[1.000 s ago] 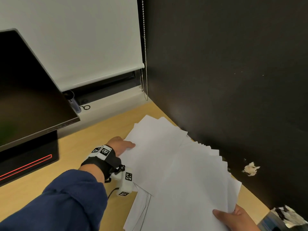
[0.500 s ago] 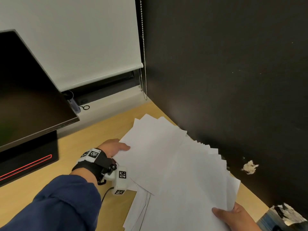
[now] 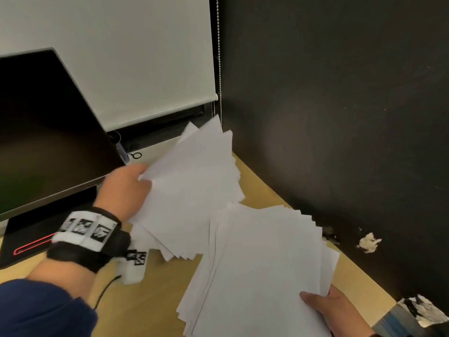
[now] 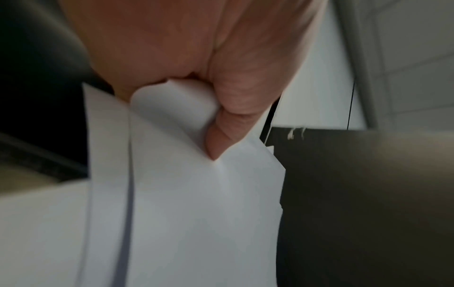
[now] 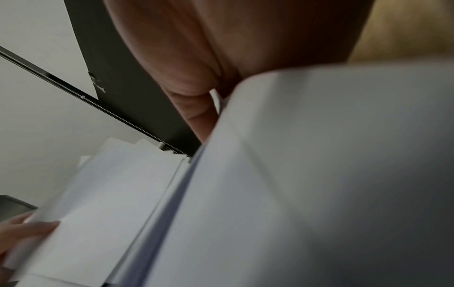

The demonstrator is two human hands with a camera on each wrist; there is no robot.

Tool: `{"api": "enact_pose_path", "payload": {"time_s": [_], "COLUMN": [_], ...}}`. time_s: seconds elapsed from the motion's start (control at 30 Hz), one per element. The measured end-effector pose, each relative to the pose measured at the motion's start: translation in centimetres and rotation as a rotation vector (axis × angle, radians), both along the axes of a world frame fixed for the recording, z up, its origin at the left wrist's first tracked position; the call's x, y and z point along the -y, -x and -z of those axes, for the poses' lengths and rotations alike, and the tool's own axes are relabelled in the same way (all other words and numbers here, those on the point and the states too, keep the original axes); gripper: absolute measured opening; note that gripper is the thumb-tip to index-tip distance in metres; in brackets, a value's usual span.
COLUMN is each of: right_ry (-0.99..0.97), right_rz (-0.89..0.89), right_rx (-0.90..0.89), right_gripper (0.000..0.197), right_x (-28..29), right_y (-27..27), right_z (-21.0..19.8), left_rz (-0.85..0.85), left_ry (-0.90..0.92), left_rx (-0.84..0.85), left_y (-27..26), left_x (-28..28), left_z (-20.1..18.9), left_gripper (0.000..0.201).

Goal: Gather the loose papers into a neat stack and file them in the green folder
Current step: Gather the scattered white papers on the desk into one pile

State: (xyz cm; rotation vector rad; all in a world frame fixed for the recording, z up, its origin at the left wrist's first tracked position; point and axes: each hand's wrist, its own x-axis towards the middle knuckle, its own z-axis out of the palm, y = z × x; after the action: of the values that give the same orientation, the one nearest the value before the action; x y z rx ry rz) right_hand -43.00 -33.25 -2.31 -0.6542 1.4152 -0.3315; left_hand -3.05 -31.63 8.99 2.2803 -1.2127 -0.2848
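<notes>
White papers are split into two fanned bundles above the wooden desk (image 3: 150, 302). My left hand (image 3: 131, 188) grips the left edge of the upper bundle (image 3: 192, 190), lifted and tilted toward the window blind; the left wrist view shows its thumb (image 4: 236, 108) pinching the sheets (image 4: 186, 213). My right hand (image 3: 332, 310) holds the near right corner of the lower bundle (image 3: 262, 268), thumb on top; the right wrist view shows this bundle (image 5: 307, 184) bent over the fingers. No green folder is in view.
A dark monitor (image 3: 46, 132) stands at the left, close to my left hand. A black partition wall (image 3: 340, 117) runs along the desk's right side. A white roller blind (image 3: 126, 57) with a bead chain (image 3: 219, 57) hangs behind. Torn paper scraps (image 3: 369, 242) stick to the wall.
My left hand has lifted the upper bundle off the desk, up and away from the lower bundle. The right hand keeps hold of the lower bundle's corner.
</notes>
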Motion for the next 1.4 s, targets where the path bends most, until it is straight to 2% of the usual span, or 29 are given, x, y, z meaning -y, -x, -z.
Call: {"api": "enact_pose_path", "payload": {"time_s": [0.07, 0.1, 0.17, 0.23, 0.27, 0.3, 0.33, 0.4, 0.47, 0.53, 0.63, 0.7, 0.77, 0.9, 1.0, 1.07, 1.1, 1.23, 1.4], "right_ry": [0.010, 0.018, 0.048, 0.077, 0.087, 0.099, 0.104, 0.107, 0.113, 0.110, 0.072, -0.008, -0.043, -0.050, -0.016, 0.114, 0.172, 0.268, 0.351], "right_rz": [0.021, 0.034, 0.037, 0.020, 0.005, -0.002, -0.002, 0.002, 0.006, 0.024, 0.114, 0.197, 0.240, 0.304, 0.235, 0.173, 0.142, 0.095, 0.046], "right_rx": [0.081, 0.112, 0.141, 0.148, 0.148, 0.148, 0.149, 0.145, 0.159, 0.166, 0.201, 0.285, 0.334, 0.430, 0.452, 0.369, 0.330, 0.205, 0.082], "right_gripper": [0.028, 0.029, 0.034, 0.040, 0.041, 0.040, 0.038, 0.036, 0.035, 0.034, 0.028, 0.040, 0.055, 0.055, 0.041, 0.035, 0.035, 0.033, 0.035], "right_x": [-0.4, -0.6, -0.9, -1.2, -1.2, -1.3, -1.3, -1.3, -1.5, -1.6, -1.9, -2.0, -2.1, -2.5, -2.9, -2.9, -2.9, -2.7, -2.1], "right_y": [-1.1, -1.7, -2.7, -3.5, -4.0, -4.3, -4.5, -4.8, -4.9, -4.9, -4.9, -5.0, -5.1, -4.7, -4.7, -4.7, -4.9, -5.6, -6.9], "right_z": [0.6, 1.1, 2.0, 2.6, 2.6, 2.8, 2.8, 3.0, 3.2, 3.2, 3.1, 2.5, 2.2, 2.3, 2.3, 2.9, 3.4, 3.6, 3.8], "left_rz": [-0.024, -0.040, -0.068, -0.112, -0.170, -0.197, -0.169, -0.124, -0.060, -0.099, -0.195, -0.111, -0.022, 0.000, 0.114, 0.133, 0.110, 0.005, 0.107], "left_ry": [0.117, 0.181, 0.344, 0.400, 0.447, 0.472, 0.488, 0.340, 0.240, 0.129, -0.095, -0.212, -0.237, -0.241, -0.488, -0.617, -0.611, -0.489, -0.543], "left_rx": [0.047, 0.018, -0.231, -0.501, -0.594, -0.652, -0.693, -0.842, -1.058, -1.130, -1.035, -0.909, -0.749, -0.494, -0.240, -0.072, -0.075, -0.304, -0.413], "left_y": [-2.1, -2.9, -6.3, -14.2, -15.7, -15.4, -12.7, -6.9, -1.7, 1.2, 4.2, 5.6, 5.6, 4.6, 4.4, 4.5, 4.6, 4.4, 5.5], "left_x": [-2.2, -3.1, -5.1, -7.7, -9.0, -9.9, -10.3, -10.0, -10.6, -11.0, -11.1, -10.9, -10.5, -9.5, -9.5, -9.1, -8.6, -5.7, -4.6], "left_z": [-2.8, -4.0, -4.8, -0.9, -0.2, -0.4, -1.3, -2.4, -0.1, 4.0, 10.6, 13.3, 14.4, 14.4, 14.9, 14.9, 14.7, 13.2, 12.1], "left_gripper": [0.023, 0.020, 0.018, 0.025, 0.036, 0.046, 0.047, 0.034, 0.035, 0.043, 0.037, 0.036, 0.033, 0.036, 0.044, 0.036, 0.038, 0.045, 0.044]}}
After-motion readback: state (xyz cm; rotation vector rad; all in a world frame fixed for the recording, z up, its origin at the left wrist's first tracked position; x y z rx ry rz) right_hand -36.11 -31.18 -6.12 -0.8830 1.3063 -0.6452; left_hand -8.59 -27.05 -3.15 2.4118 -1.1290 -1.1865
